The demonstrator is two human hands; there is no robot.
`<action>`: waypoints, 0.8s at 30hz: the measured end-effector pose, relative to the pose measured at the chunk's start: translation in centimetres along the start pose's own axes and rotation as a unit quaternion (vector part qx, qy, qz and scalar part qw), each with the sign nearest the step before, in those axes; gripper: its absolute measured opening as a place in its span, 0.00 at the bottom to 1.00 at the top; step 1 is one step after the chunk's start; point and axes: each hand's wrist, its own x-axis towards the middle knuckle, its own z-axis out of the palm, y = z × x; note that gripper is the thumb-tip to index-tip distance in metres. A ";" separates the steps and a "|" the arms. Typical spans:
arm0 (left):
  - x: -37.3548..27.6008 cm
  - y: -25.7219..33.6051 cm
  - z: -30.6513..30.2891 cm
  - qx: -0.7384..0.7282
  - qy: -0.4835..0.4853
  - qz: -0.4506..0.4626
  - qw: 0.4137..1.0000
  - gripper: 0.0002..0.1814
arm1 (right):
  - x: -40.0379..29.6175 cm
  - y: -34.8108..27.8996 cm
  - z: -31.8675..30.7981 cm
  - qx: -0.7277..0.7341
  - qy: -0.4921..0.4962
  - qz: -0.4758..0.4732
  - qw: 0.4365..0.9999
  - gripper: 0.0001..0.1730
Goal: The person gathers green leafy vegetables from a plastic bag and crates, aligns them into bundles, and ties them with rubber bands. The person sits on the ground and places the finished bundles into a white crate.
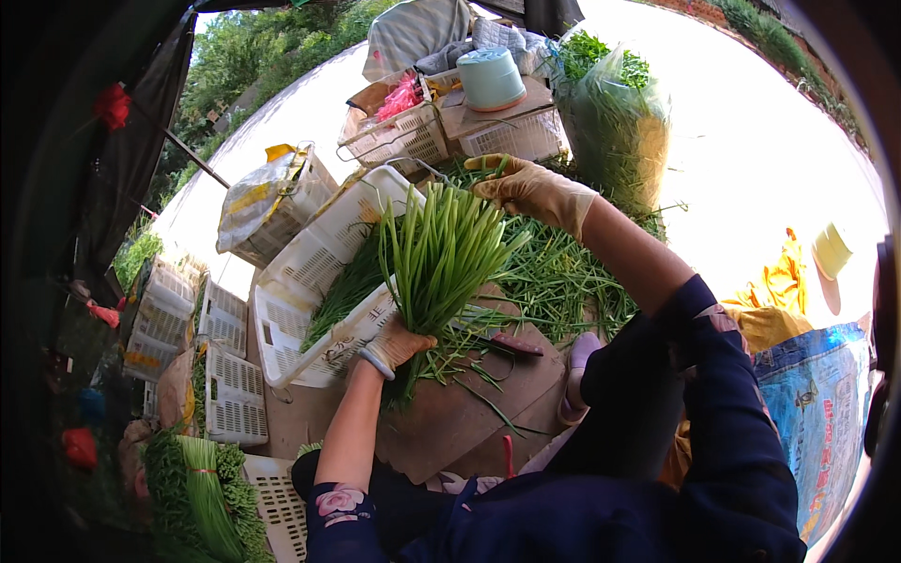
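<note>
My left hand [401, 345], in a tan glove, is closed around the lower part of a thick bunch of long green stalks [447, 253], which look like garlic chives. The bunch stands nearly upright and fans out at the top. My right hand [524, 186], also gloved, is raised just beyond the stalks' upper right side. A short green piece shows at its fingers, but whether it is gripped is unclear. Below the bunch lies a knife with a reddish-brown handle [517, 343], its blade partly under cut greens. It rests on a brown board [450, 415] scattered with trimmings.
A white plastic crate [281, 345] with greens stands beside my left hand. Loose leaves [563, 274] cover the ground ahead. Beyond are a light-blue tub [491, 77] on a crate and a clear bag of greens [619, 127]. A blue woven sack [809, 415] stands right; tied bunches [208, 492] lie lower left.
</note>
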 end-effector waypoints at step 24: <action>-4.0 -9.6 -2.7 0.025 -0.010 0.045 0.999 0.30 | 4.0 5.3 4.3 -0.092 0.015 0.051 0.994 0.07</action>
